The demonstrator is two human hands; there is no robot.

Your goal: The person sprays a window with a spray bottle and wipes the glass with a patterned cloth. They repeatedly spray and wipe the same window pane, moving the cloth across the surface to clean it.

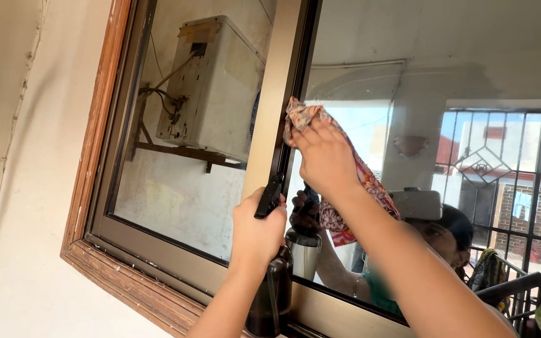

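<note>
Your right forearm comes in from about five o'clock, and your right hand [325,156] is closed on a patterned cloth [320,134], pressing its bunched top end against the glass pane [370,81] right beside the bronze metal upright [277,94] of the sliding window; the rest of the cloth trails down along your wrist toward four o'clock. At six o'clock your left hand [257,233] is wrapped tight around the neck of a dark spray bottle [270,294], its black trigger head poking up past your fingers and touching the upright (whether a finger sits on the trigger you cannot tell). The bottle's body hangs just above the lower metal rail. That glass mirrors your hands, the bottle and the cloth, along with barred windows at three o'clock. Through the left pane, at eleven o'clock, a white box unit [211,87] with trailing wires sits on a bracket. A wooden frame [95,163] borders the window at nine o'clock.
</note>
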